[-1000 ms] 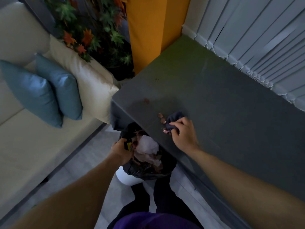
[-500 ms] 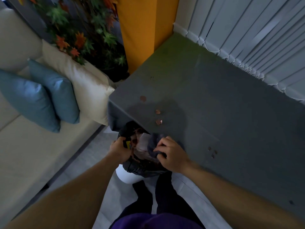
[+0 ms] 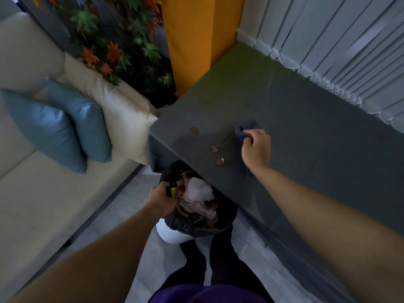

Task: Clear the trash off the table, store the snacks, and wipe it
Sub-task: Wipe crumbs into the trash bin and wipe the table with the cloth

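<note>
My right hand (image 3: 255, 149) grips a dark blue cloth (image 3: 244, 129) on the grey table (image 3: 306, 136), a little right of three small brown crumbs (image 3: 213, 148). Another crumb (image 3: 219, 160) lies near the table's front edge and a third (image 3: 194, 130) sits farther left. My left hand (image 3: 160, 199) holds the rim of a black-lined white trash bin (image 3: 196, 224) just below the table's corner. Crumpled white paper (image 3: 197, 192) and other trash fill the bin.
A cream sofa (image 3: 32, 182) with two blue cushions (image 3: 65, 125) stands at the left. A plant with orange and green leaves (image 3: 122, 40) and an orange pillar (image 3: 196, 40) are behind the table. Vertical blinds (image 3: 338, 40) run along the table's far side.
My right hand has carried the cloth from over the bin's opening back up onto the table, to the right of the crumbs. My left hand stays on the bin's rim.
</note>
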A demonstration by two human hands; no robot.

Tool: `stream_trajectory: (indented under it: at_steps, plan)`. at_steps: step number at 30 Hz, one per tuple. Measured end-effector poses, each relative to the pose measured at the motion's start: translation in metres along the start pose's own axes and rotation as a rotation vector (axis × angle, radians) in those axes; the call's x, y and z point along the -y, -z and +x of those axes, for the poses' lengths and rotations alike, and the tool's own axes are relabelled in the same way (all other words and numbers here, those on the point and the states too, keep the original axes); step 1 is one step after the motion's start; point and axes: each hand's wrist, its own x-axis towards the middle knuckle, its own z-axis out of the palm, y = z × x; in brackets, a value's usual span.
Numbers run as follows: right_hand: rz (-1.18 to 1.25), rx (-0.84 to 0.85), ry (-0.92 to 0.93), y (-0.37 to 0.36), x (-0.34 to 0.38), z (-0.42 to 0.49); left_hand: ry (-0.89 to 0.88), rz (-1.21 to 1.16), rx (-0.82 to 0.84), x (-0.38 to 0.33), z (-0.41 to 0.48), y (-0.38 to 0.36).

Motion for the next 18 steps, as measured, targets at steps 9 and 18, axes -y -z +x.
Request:
stream_trajectory:
  at_steps: [9, 18]
  plan:
    - [-0.135, 0.379, 0.33, -0.034, 0.007, -0.046, 0.015, -0.013, 0.012, -0.002, 0.004, 0.003]
    - [0.01, 0.566, 0.565, -0.032, 0.015, -0.125, 0.012, -0.037, 0.016, -0.001, 0.002, 0.002]
